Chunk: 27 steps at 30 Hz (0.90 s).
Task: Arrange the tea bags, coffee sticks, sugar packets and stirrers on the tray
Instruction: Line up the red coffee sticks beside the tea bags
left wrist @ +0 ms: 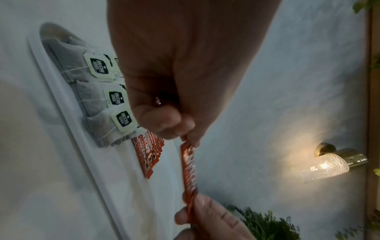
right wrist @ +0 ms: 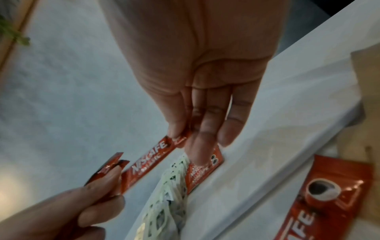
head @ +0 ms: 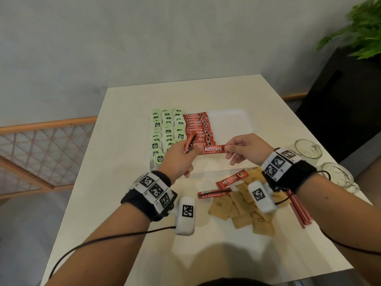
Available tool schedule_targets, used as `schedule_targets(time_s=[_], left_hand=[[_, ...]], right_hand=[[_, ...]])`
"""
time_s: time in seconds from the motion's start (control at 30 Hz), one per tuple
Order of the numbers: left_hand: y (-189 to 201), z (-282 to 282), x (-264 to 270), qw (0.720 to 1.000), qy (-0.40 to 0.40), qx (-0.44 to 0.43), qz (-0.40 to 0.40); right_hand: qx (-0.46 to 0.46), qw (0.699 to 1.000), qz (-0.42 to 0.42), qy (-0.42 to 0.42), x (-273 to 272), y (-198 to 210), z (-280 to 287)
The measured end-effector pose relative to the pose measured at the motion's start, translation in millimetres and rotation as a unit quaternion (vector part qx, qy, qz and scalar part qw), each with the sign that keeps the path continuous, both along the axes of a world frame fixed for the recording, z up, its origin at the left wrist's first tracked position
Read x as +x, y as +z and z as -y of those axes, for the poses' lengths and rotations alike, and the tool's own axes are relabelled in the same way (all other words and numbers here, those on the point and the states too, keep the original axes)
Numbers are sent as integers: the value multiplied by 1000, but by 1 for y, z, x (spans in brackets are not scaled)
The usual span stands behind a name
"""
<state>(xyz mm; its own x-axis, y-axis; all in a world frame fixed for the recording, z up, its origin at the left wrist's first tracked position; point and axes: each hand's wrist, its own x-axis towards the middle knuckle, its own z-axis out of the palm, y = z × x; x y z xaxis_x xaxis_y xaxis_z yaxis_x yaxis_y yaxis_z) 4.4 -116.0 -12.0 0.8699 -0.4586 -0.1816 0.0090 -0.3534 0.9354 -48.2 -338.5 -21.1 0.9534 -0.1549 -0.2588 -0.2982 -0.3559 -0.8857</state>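
Note:
A white tray [head: 226, 122] holds three columns of green-tagged tea bags [head: 168, 131] on its left and a column of red coffee sticks [head: 196, 125] beside them. Over the tray's near edge, both hands hold one coffee stick [head: 213, 149] level. My right hand [head: 227, 150] pinches its right end between thumb and fingers [right wrist: 174, 129]. My left hand [head: 190, 150] pinches the left end [left wrist: 188, 146] and also grips two more sticks [head: 190, 143] that point up. Two loose sticks [head: 232, 180], brown sugar packets [head: 243, 209] and red stirrers [head: 299, 209] lie on the table below my right wrist.
Two glass cups [head: 308, 150] [head: 338, 176] stand at the table's right edge. A black cabinet [head: 340, 110] with a plant [head: 360, 32] is beyond them. The tray's right half is bare. A wooden lattice rail [head: 41, 153] runs at the left.

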Motion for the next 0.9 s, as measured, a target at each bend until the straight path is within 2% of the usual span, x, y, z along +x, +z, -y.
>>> schedule_targets(time_s=[0.1, 0.23, 0.5, 0.9], left_hand=[[-1, -7, 16, 999, 44, 32, -7], [0, -16, 34, 997, 62, 15, -52], [-3, -21, 49, 985, 105, -33, -129], [-10, -25, 45, 986, 96, -88, -100]], right_hand=[[-92, 995, -46, -3, 10, -15, 5], [-170, 980, -103, -17, 25, -30, 5], [-177, 974, -122, -75, 53, -40, -14], [-176, 973, -128, -82, 74, -41, -19]])
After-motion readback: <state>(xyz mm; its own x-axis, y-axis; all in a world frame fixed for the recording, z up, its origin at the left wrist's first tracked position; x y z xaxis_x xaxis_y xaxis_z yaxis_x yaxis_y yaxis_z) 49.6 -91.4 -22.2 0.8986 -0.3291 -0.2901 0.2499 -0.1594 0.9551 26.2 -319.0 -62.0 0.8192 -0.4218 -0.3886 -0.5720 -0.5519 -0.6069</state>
